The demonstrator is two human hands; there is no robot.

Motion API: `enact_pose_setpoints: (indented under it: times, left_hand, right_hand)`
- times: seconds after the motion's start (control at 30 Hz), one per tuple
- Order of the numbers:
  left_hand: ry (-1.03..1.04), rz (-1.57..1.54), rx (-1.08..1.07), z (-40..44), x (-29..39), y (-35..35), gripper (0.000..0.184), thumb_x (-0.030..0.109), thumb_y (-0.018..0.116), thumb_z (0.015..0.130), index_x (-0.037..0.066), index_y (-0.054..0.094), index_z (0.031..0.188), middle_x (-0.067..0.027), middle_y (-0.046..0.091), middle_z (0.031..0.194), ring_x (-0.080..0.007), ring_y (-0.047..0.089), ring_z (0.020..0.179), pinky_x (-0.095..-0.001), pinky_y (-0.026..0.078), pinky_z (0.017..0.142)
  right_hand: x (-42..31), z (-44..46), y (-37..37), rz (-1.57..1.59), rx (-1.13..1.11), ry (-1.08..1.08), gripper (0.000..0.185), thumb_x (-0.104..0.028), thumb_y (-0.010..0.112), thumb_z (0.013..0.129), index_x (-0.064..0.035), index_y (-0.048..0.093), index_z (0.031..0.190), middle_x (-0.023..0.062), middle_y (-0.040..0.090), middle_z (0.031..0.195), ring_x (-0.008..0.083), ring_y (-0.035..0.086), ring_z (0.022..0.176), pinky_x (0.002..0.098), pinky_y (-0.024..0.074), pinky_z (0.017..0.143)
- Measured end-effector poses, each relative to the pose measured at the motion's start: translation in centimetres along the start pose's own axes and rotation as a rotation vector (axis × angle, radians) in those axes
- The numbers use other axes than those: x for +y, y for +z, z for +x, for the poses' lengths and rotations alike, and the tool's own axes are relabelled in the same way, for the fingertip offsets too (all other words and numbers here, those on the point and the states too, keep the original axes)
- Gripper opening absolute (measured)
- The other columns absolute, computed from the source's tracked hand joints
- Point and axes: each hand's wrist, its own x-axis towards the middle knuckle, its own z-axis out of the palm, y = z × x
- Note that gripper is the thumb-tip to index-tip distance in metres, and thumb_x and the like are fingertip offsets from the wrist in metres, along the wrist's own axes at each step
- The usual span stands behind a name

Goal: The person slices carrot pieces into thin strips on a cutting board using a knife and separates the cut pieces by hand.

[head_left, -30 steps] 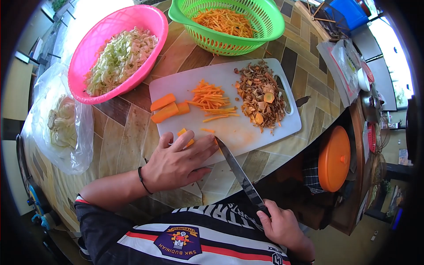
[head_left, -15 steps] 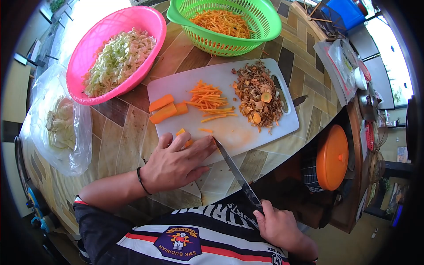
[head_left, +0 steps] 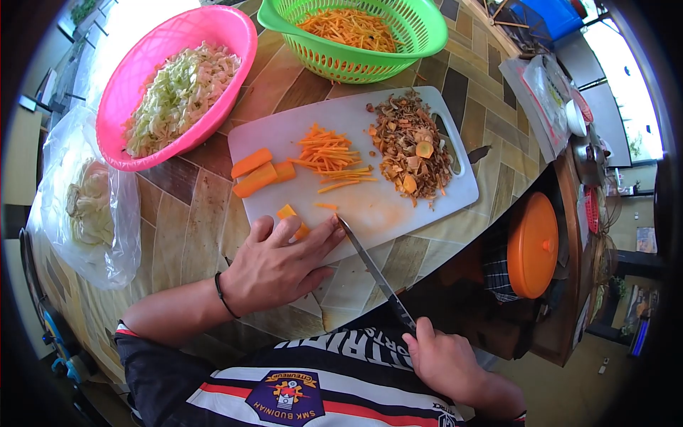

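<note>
My left hand (head_left: 274, 267) presses on a carrot piece (head_left: 287, 213) at the near edge of the white cutting board (head_left: 263, 135), its fingers bent over it. In my right hand (head_left: 445, 359) is the handle of a long knife (head_left: 373, 269), whose tip touches the board beside my left fingertips. Thick carrot chunks (head_left: 255, 181) lie at the board's left. Carrot strips (head_left: 324, 151) are heaped in its middle, and brown peelings with carrot ends (head_left: 413, 149) are piled at its right.
A pink basin (head_left: 238, 92) of chopped cabbage and a green colander (head_left: 341, 69) of carrot shreds stand beyond the board. A bagged cabbage (head_left: 89, 203) lies at the left. An orange lidded container (head_left: 532, 245) is at the right, below the table edge.
The view has shifted slightly, so the board and bowls appear farther left. My right hand and the knife handle sit a little lower; my left hand keeps its place on the carrot piece.
</note>
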Motion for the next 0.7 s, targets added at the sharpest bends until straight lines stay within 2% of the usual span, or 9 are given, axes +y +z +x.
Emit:
enact_pose_setpoints:
  times: [0.07, 0.23, 0.33, 0.43, 0.53, 0.63, 0.7]
  left_hand:
    - [-0.009, 0.016, -0.011, -0.1, 0.0, 0.1, 0.061, 0.039, 0.069, 0.081, 0.021, 0.056, 0.137, 0.0090, 0.047, 0.142, -0.0201, 0.043, 0.100, -0.0390, 0.036, 0.080]
    - [-0.017, 0.085, -0.017, 0.0, 0.3, -0.1, 0.061, 0.040, 0.069, 0.081, 0.022, 0.056, 0.137, 0.0104, 0.044, 0.144, -0.0196, 0.042, 0.103, -0.0392, 0.035, 0.078]
    - [-0.005, 0.118, 0.026, 0.1, 0.3, -0.6, 0.058, 0.042, 0.067, 0.083, 0.019, 0.057, 0.135, 0.0060, 0.049, 0.135, -0.0166, 0.043, 0.105, -0.0360, 0.036, 0.077]
    - [-0.007, 0.119, 0.011, 0.1, 0.4, -0.5, 0.060, 0.043, 0.067, 0.081, 0.017, 0.056, 0.134, 0.0061, 0.047, 0.134, -0.0153, 0.041, 0.109, -0.0362, 0.034, 0.079]
    - [0.006, 0.252, 0.003, 0.1, 1.0, -0.3, 0.061, 0.042, 0.068, 0.080, 0.015, 0.055, 0.133, 0.0050, 0.045, 0.133, -0.0142, 0.039, 0.112, -0.0361, 0.032, 0.081]
    - [0.008, 0.231, -0.004, 0.0, 1.0, -0.3, 0.060, 0.039, 0.068, 0.081, 0.014, 0.056, 0.134, 0.0067, 0.045, 0.138, -0.0150, 0.037, 0.113, -0.0377, 0.032, 0.075]
    - [0.024, 0.182, -0.016, 0.0, 0.9, -0.4, 0.058, 0.038, 0.068, 0.081, 0.012, 0.057, 0.131, 0.0049, 0.047, 0.138, -0.0149, 0.039, 0.113, -0.0377, 0.032, 0.076]
  right_hand:
    - [0.1, 0.4, -0.1, -0.026, 0.001, -0.009, 0.026, -0.029, 0.052, 0.099, -0.0042, 0.044, 0.095, 0.0152, 0.061, 0.059, 0.0359, 0.063, 0.051, 0.0457, 0.0510, 0.044]
    - [-0.3, 1.2, -0.4, 0.012, 0.036, -0.034, 0.027, -0.026, 0.054, 0.097, -0.0019, 0.044, 0.095, 0.0162, 0.059, 0.055, 0.0390, 0.061, 0.050, 0.0490, 0.0493, 0.047]
    - [0.4, -0.2, -0.3, -0.005, 0.015, -0.013, 0.025, -0.027, 0.053, 0.097, -0.0043, 0.044, 0.093, 0.0153, 0.060, 0.057, 0.0371, 0.062, 0.050, 0.0479, 0.0501, 0.045]
    - [0.5, -0.8, -0.3, -0.026, 0.000, -0.001, 0.024, -0.028, 0.053, 0.097, -0.0058, 0.044, 0.092, 0.0144, 0.061, 0.057, 0.0364, 0.063, 0.050, 0.0474, 0.0502, 0.044]
    - [0.4, -0.1, -0.5, -0.031, 0.037, -0.010, 0.024, -0.028, 0.053, 0.097, -0.0060, 0.045, 0.093, 0.0137, 0.060, 0.055, 0.0365, 0.062, 0.049, 0.0473, 0.0500, 0.043]
    - [0.4, -0.3, -0.9, -0.039, 0.063, -0.019, 0.024, -0.029, 0.053, 0.097, -0.0062, 0.046, 0.094, 0.0132, 0.060, 0.055, 0.0368, 0.062, 0.049, 0.0478, 0.0501, 0.044]
    - [0.5, -0.8, -1.1, -0.046, 0.066, -0.015, 0.024, -0.029, 0.052, 0.097, -0.0066, 0.046, 0.094, 0.0131, 0.060, 0.055, 0.0369, 0.062, 0.049, 0.0486, 0.0502, 0.045]
